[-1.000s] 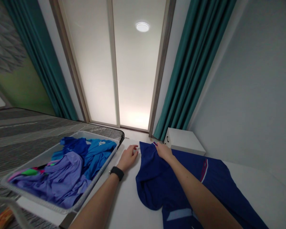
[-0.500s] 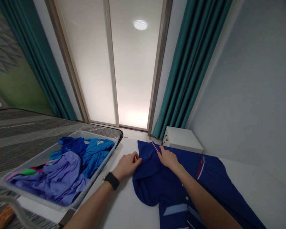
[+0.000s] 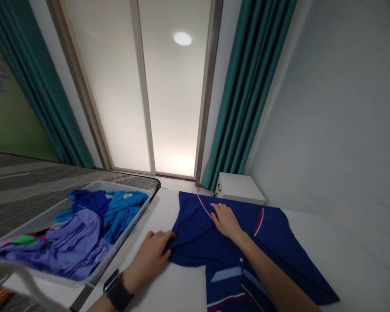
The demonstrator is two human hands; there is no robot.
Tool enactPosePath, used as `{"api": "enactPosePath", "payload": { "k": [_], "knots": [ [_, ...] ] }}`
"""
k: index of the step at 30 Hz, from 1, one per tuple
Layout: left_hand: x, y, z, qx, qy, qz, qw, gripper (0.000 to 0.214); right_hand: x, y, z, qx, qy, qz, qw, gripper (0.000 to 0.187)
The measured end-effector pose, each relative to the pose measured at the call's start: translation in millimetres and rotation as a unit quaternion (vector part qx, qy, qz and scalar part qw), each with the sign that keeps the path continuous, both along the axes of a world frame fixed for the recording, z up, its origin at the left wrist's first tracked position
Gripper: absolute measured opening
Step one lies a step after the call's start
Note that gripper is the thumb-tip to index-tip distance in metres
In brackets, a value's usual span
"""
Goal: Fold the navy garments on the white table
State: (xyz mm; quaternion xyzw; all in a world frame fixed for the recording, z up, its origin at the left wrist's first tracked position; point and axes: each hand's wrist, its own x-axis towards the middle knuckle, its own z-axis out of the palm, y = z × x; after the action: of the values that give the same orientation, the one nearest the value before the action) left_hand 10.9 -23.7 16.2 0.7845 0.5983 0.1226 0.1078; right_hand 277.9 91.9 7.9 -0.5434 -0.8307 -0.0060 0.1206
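Observation:
A navy blue polo shirt with red-and-white trim, white buttons and a light blue stripe lies spread on the white table. My left hand, with a dark watch on its wrist, pinches the edge of the sleeve on the shirt's left side. Fingers spread, my right hand rests flat on the cloth near the striped trim. My right forearm covers part of the shirt front.
Left of the shirt stands a clear plastic bin holding crumpled purple and blue clothes. A small white cabinet stands beyond the table's far edge. Teal curtains hang beside frosted sliding doors.
My left hand has come nearer and taken the sleeve edge, drawing the sleeve out flatter. My right hand has opened onto the cloth. The view has shifted slightly right.

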Motion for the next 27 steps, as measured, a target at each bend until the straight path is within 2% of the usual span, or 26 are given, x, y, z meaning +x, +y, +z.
{"api": "enactPosePath", "payload": {
  "k": [3,6,11,16,21,27],
  "knots": [
    [5,-3,3.7,0.074,0.055,-0.011,0.996,0.052,18,-26,5.1,0.011,-0.012,0.0,1.0,0.042],
    [14,-1,2.0,0.136,0.075,-0.055,0.986,0.067,46,-63,1.0,0.012,-0.011,0.005,1.0,0.047],
    [29,9,-16.7,0.178,0.083,-0.11,0.974,0.057,85,-110,-12.8,-0.045,-0.024,-0.026,0.998,0.058],
    [28,13,-33.4,0.19,0.097,-0.138,0.967,0.054,92,-121,-13.4,-0.105,-0.02,-0.025,0.994,0.066],
    [23,4,-33.0,0.193,0.121,-0.15,0.962,0.053,90,-126,-7.9,-0.115,-0.024,-0.014,0.993,0.068],
    [21,-15,-31.3,0.22,0.132,-0.154,0.954,0.056,93,-143,-6.3,-0.121,-0.018,-0.009,0.992,0.068]
  ]
}}
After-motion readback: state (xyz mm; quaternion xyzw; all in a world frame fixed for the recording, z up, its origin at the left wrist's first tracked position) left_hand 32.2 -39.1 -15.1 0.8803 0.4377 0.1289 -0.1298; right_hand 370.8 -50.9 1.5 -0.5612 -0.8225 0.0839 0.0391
